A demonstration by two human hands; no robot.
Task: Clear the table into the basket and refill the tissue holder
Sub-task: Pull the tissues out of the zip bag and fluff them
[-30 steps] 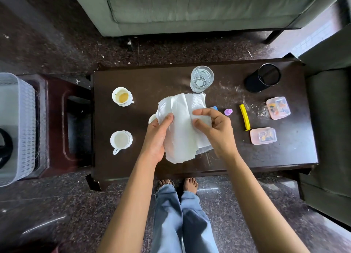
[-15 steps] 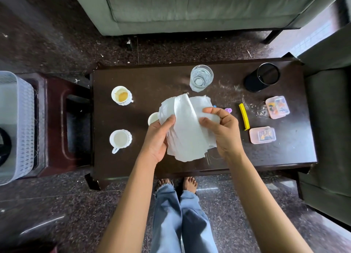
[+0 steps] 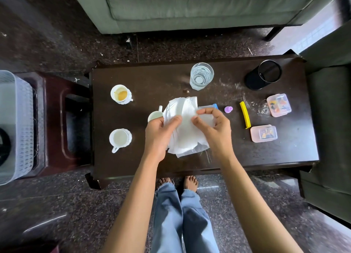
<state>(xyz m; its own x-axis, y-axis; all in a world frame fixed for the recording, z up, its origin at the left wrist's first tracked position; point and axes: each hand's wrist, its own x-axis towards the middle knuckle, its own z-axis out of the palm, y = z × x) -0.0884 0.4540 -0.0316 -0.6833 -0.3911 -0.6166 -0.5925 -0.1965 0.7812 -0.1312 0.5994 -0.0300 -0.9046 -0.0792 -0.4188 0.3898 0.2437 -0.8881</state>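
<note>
The fingers of the left hand (image 3: 158,137) pinch the left side of a bundle of white tissues (image 3: 185,127), thumb on top. The fingers of the right hand (image 3: 214,131) pinch its right side, thumb and forefinger pressed onto the paper and the others curled beneath. The tissues are held above the middle of the dark wooden surface (image 3: 152,82), toward its near edge, and a clear plastic wrapper (image 3: 204,148) shows below their near right corner.

Just left of the tissues a white cup (image 3: 154,116) is partly hidden behind the left hand. Further left stand two more white cups: the far one (image 3: 120,94) holds a yellowish residue, the near one (image 3: 120,138) looks pale inside. A glass of water (image 3: 201,75) stands at the far side, beyond the tissues. To the right lie a small purple cap (image 3: 228,109), a yellow clip (image 3: 245,117) and two pink lidded boxes (image 3: 278,105) (image 3: 263,133). A black mesh tissue holder (image 3: 265,74) stands at the far right corner, well apart from the tissues.

At the far left, a white perforated basket (image 3: 20,127) rests on a reddish-brown stool (image 3: 55,120) beside the surface.
</note>
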